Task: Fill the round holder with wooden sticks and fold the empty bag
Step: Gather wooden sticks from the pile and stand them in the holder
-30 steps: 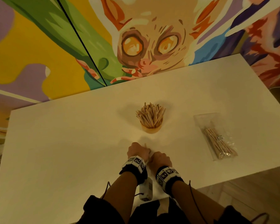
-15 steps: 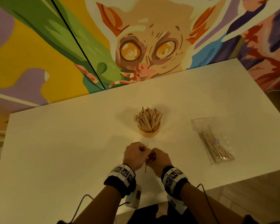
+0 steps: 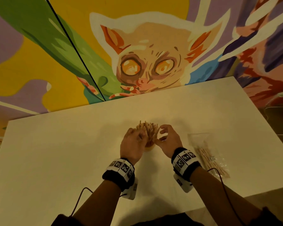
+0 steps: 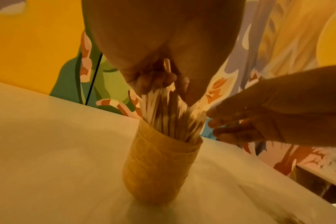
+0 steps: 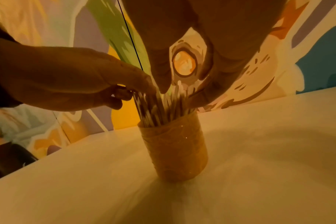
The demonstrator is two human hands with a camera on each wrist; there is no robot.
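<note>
White table (image 3: 72, 152): left hand (image 3: 132, 144) pinches sticks (image 4: 169, 115) into the round holder (image 4: 159, 168), right hand (image 3: 167, 140) open, empty. Feed them slowly; steady the holder.

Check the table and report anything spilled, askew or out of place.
Nothing spilled. The round holder stands upright, and the sticks in it splay unevenly between both hands. The plastic bag, at the right, still holds sticks, so it is not empty.

A white table (image 3: 59, 160) set against a painted wall carries a round wooden holder (image 4: 159, 166) packed with upright wooden sticks (image 3: 149, 130) directly below the fingers (image 3: 163, 128), and a clear bag (image 3: 209, 154) of sticks lying flat to their right.
</note>
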